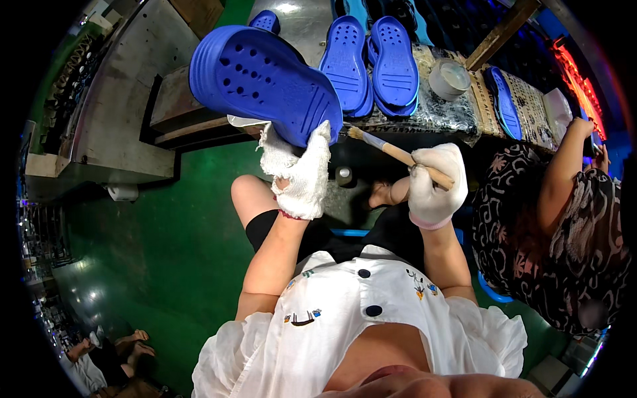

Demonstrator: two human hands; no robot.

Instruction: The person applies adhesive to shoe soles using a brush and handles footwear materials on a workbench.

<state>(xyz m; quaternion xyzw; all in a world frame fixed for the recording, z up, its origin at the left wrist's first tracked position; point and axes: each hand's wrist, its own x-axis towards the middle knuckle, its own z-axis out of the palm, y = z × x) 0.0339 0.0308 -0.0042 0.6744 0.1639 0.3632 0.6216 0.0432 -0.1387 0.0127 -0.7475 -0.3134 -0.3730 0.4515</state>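
My left hand point(296, 169), in a worn white knitted glove, is closed on the narrower end of a blue shoe sole point(265, 83) with round holes at its wide end. The sole is held up, tilted, over the near edge of the workbench. In my right hand point(439, 179), also white-gloved, is a wooden-handled paintbrush point(396, 154), its bristles pointing left toward the sole without touching it. Ahead on the bench lie stacked blue soles point(345, 56) and a second stack of blue soles point(395, 63) beside them.
A round tub point(449, 79) of pale contents stands right of the stacks on the plastic-wrapped bench point(434, 118). Another blue sole point(505, 106) lies farther right. A co-worker point(551, 232) sits close on my right. A metal cabinet point(106, 99) stands left. A wooden post point(503, 33) rises behind the tub.
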